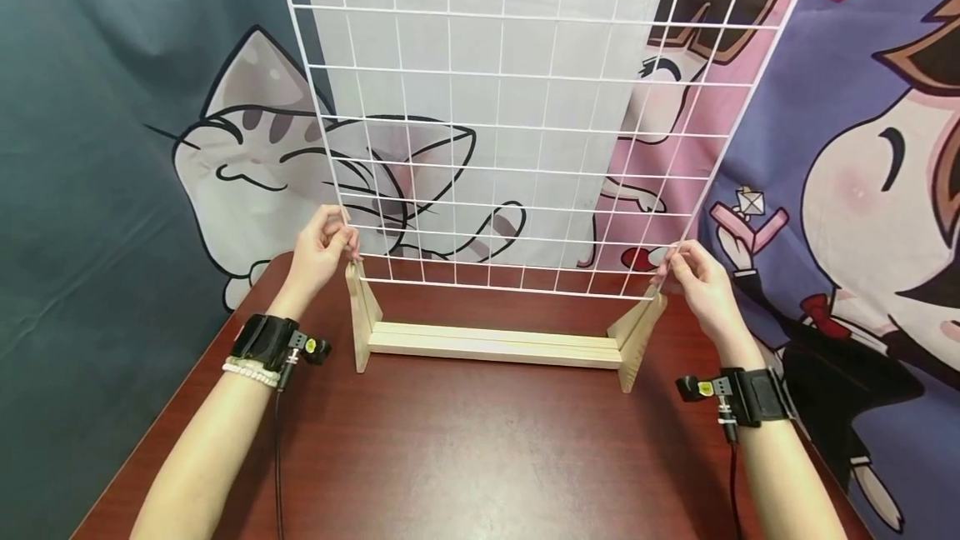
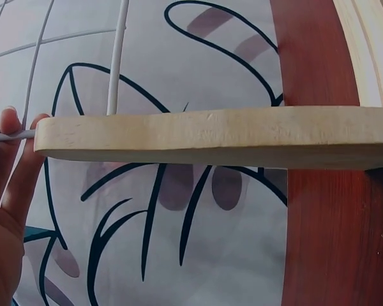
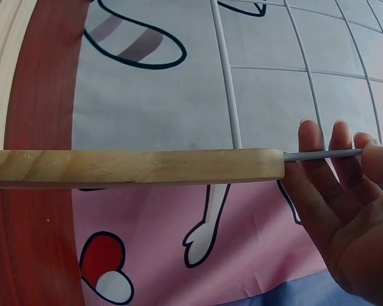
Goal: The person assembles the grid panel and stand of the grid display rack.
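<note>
A white wire grid panel [image 1: 502, 123] stands nearly upright between the two side pieces of a pale wooden stand [image 1: 495, 344]. My left hand [image 1: 318, 248] pinches the panel's left side wire low down, just above the left wooden side piece [image 2: 217, 131]. On the opposite side, my right hand [image 1: 697, 273] pinches the right side wire between thumb and fingers, right by the top of the right wooden side piece [image 3: 134, 167]. The panel's bottom wire shows above the stand's grooved crossbar. In both wrist views, the side wire runs from the fingers to the wooden end.
The stand rests on a dark red-brown table [image 1: 480, 448]. Behind it hangs a cloth backdrop [image 1: 97, 148] printed with cartoon figures. Each wrist wears a black strap with a small camera, and a cable [image 1: 279, 465] trails down from the left one.
</note>
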Demonstrator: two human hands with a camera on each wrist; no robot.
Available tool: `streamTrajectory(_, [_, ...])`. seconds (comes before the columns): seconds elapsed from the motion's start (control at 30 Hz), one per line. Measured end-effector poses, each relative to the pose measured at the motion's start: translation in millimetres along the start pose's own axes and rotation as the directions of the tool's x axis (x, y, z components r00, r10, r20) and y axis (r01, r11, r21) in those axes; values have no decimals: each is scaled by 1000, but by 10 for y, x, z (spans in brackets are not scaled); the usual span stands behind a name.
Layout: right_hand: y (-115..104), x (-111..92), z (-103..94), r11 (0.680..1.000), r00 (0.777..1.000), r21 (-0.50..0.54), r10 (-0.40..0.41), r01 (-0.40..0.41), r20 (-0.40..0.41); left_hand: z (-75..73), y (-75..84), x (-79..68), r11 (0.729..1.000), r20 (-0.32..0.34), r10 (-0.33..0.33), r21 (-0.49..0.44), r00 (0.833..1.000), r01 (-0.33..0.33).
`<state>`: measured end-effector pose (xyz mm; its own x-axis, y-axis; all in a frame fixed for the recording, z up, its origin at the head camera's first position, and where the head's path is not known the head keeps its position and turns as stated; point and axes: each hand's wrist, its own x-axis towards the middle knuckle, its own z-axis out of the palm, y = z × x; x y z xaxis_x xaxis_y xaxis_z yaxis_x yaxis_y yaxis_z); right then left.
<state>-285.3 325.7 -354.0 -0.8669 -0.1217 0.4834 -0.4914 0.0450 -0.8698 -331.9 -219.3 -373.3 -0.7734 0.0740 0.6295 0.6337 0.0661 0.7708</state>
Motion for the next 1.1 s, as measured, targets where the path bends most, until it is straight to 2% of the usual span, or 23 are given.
streamTrajectory(0.37, [83, -57, 6, 999, 1000, -33, -19, 19, -14, 49, -2, -36, 1000, -33, 18, 20, 999, -17])
streamTrajectory(0.67, [87, -54, 18, 999, 999, -43, -31, 30, -28, 151, 188, -85, 1000, -80, -6, 18, 997, 7])
streamTrajectory(0.83, [81, -59, 23, 998, 999, -59, -36, 34, -31, 189, 264, -99, 999, -94, 6, 32, 996, -3])
streamTrajectory(1.1, [79, -71, 47, 991, 998, -134, -9, 0, -67, 204, 229, -137, 997, -112, -17, 74, 994, 25])
